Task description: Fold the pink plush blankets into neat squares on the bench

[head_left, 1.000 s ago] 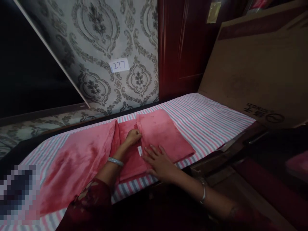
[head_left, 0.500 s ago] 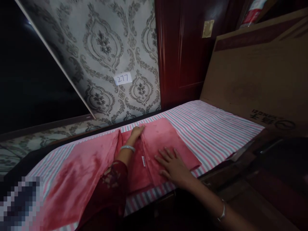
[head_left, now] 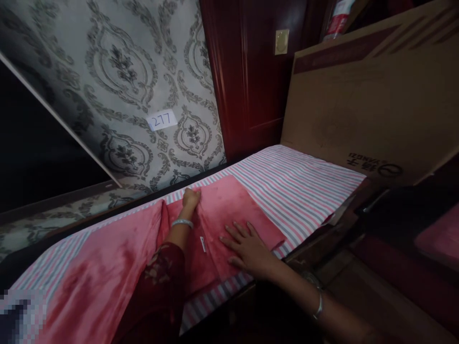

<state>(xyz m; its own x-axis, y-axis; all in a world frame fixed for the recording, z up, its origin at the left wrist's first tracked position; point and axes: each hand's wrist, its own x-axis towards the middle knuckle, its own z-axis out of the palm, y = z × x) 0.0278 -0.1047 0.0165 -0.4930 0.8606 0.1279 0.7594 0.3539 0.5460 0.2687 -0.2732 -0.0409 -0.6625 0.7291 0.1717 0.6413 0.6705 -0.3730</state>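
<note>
A pink-red plush cloth point(head_left: 236, 203) lies in folded layers along a striped sheet. Both of its sides are turned inward, leaving a darker strip with a small white tag point(head_left: 202, 244) between them. At the far end of the right fold's inner edge, my left hand point(head_left: 191, 197) is closed with its fingers curled on the cloth; the fingertips are partly hidden. My right hand point(head_left: 251, 251) lies flat on the near part of that right fold, fingers spread. Each wrist wears a silver bangle.
The pink, grey and white striped sheet point(head_left: 301, 179) covers the long surface. Behind are patterned wallpaper with a paper label point(head_left: 162, 119) and a dark red wooden panel point(head_left: 251, 71). A large cardboard box point(head_left: 358, 105) stands at the right end. A dark screen point(head_left: 39, 153) is at left.
The view has turned a little to the right, so everything sits further left. My left hand's fingers look more curled at the fold's edge. My right hand stays flat on the cloth.
</note>
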